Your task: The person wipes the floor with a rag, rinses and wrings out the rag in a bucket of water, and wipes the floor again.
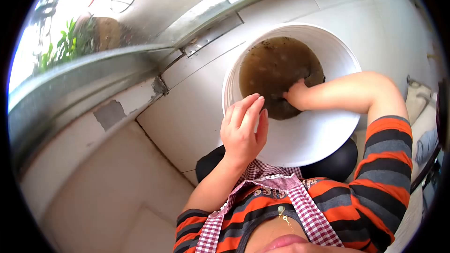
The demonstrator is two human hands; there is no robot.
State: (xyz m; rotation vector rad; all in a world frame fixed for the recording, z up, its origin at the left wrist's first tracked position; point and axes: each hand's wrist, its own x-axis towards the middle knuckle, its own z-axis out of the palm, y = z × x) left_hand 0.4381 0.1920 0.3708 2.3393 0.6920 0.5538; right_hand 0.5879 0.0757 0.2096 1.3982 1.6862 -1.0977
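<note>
A large white bucket (pixel 337 65) stands in front of my knees and holds murky brown water (pixel 276 65) with dark bits on its surface. My right hand (pixel 298 94) reaches over the bucket's right side and dips into the water. Its fingertips are under the surface, so whether they hold anything is hidden. My left hand (pixel 244 129) is raised at the bucket's near left rim. Its fingers are extended and lightly bent, the thumb stands apart, and nothing shows between them.
Pale floor tiles (pixel 187 122) surround the bucket. A metal-framed glass partition (pixel 93 61) on a chipped ledge runs along the left and far side, with a green plant (pixel 61 47) visible beyond it. Clutter (pixel 424 131) stands at the right edge.
</note>
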